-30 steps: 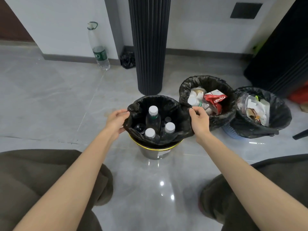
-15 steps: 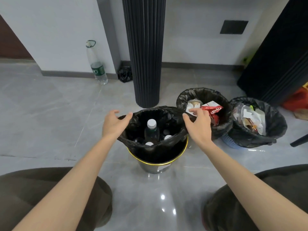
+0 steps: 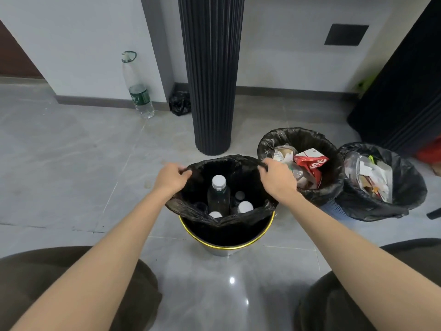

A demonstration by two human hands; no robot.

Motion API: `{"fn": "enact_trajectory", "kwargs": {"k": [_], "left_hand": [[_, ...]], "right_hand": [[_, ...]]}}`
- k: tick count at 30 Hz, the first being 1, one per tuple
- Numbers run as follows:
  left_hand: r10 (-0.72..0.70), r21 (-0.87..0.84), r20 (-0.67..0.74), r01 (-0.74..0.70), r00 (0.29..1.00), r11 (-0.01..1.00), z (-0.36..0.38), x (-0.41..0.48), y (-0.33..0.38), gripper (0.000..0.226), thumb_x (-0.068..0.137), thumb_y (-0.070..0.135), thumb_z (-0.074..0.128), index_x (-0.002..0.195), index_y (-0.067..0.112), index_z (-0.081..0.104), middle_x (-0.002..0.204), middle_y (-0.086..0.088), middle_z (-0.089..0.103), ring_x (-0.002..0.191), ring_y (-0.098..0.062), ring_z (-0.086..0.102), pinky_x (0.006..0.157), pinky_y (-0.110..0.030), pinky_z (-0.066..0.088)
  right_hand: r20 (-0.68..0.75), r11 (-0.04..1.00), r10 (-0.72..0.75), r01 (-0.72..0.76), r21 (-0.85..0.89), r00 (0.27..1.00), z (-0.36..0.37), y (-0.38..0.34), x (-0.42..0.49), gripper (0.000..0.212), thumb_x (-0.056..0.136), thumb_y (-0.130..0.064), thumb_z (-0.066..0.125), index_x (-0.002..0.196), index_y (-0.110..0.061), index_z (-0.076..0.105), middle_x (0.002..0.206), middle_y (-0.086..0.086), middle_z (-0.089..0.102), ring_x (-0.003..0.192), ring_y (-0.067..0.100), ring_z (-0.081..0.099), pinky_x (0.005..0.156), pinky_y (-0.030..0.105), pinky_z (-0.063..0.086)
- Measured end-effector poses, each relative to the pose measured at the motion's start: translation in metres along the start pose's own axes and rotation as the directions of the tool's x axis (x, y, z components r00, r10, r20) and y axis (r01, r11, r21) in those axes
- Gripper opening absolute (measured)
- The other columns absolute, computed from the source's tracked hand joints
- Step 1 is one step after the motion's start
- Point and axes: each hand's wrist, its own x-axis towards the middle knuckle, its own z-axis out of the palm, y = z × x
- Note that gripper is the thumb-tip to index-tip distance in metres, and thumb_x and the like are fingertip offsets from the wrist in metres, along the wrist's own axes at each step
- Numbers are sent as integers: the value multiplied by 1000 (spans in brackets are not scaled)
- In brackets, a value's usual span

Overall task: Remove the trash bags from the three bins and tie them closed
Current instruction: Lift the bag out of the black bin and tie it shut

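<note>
**Head view: first bag's mouth is off the bin rim, both hands on it**

Change: the left hand [image 3: 170, 179] is clamped on the left edge of the trash bag [image 3: 238, 219], fingers curled over the plastic. A second ago that edge lay folded down over the bin [image 3: 226, 247]. Now the mouth stands raised above the bin, and the yellow rim is bare along its near side. The bag's body sits down inside the bin. The right hand [image 3: 278, 181] pinches the right edge in the same way, so the mouth is stretched open between the two hands.

Judgement: the liner is freed and the step in hand is the lift-out. Nothing is tied yet. The middle bag [image 3: 298, 137] and the right bag [image 3: 405, 187] lie folded over their bins, so two of the three are untouched.

Hidden or unclear:
- The fingertips of both hands are tucked behind the plastic.
- The bag's lower part is inside the bin, so how full it is cannot be read.
- Capped bottles [image 3: 218, 194] show in the dark interior, but the count is uncertain.
- The right hand overlaps the middle bag's near-left edge. I cannot tell whether they touch.
- A blue mesh wall [image 3: 334, 209] shows low between the two right-side bags. I cannot tell which bin it belongs to.
</note>
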Motion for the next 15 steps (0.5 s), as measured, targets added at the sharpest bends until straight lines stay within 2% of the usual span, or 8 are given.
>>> {"fn": "enact_trajectory", "kwargs": {"k": [2, 4, 6, 8, 10, 13, 15], "left_hand": [[117, -170, -171, -147, 978, 974, 0, -1, -4, 6, 91, 13, 56, 95, 12, 60, 78, 1, 53, 79, -21, 51, 66, -25, 34], [223, -218, -292, -291, 930, 931, 0, -8, -7, 17, 88, -1, 52, 84, 16, 54, 70, 4, 51, 68, -19, 47, 57, -19, 32], [222, -251, -364, -324, 905, 912, 2, -16, -12, 23, 86, -6, 49, 79, 16, 51, 71, 7, 51, 65, -17, 45, 58, -15, 33], [126, -307, -398, -261, 909, 915, 4, -22, -19, 20, 85, -3, 50, 81, 16, 49, 71, 7, 49, 69, -20, 46, 63, -23, 36], [-3, -364, -337, -128, 942, 923, 5, -28, -22, 13, 86, 10, 56, 92, 19, 48, 78, 2, 52, 76, -25, 51, 70, -33, 42], [-152, -266, -215, 91, 965, 960, 0, -38, -19, 46, 81, 41, 62, 119, 24, 41, 109, -7, 57, 97, -30, 57, 84, -40, 47], [-180, -167, -150, 155, 972, 974, -2, -45, -15, 55, 82, 48, 58, 126, 24, 37, 108, -3, 57, 101, -30, 59, 84, -36, 46]], "right_hand": [[-131, 997, -27, 36, 61, 991, -1, 0, -7, 27, 99, -27, 37, 117, -18, 55, 104, 15, 65, 99, 38, 58, 77, 40, 45], [-228, 990, 1, 31, 137, 974, 0, 3, -16, 28, 101, -27, 33, 120, -21, 52, 103, 13, 64, 95, 36, 59, 73, 38, 42], [-268, 976, 66, -6, 217, 961, 3, 9, -24, 28, 101, -27, 30, 120, -22, 50, 103, 12, 65, 95, 36, 58, 72, 37, 40], [-250, 967, 107, -43, 250, 962, 5, 15, -30, 28, 102, -27, 29, 121, -21, 48, 104, 12, 64, 96, 37, 56, 72, 37, 38], [-206, 969, 89, -37, 245, 975, 5, 17, -35, 27, 101, -30, 30, 119, -20, 47, 107, 11, 63, 100, 35, 55, 72, 37, 36], [-130, 982, 52, -27, 187, 990, 0, 16, -43, 38, 96, -45, 38, 122, -18, 44, 121, 8, 56, 113, 33, 50, 79, 42, 41], [-30, 990, 76, -72, 124, 997, -2, 12, -51, 56, 91, -56, 42, 131, -17, 38, 131, 12, 48, 120, 36, 46, 89, 46, 42]]}}
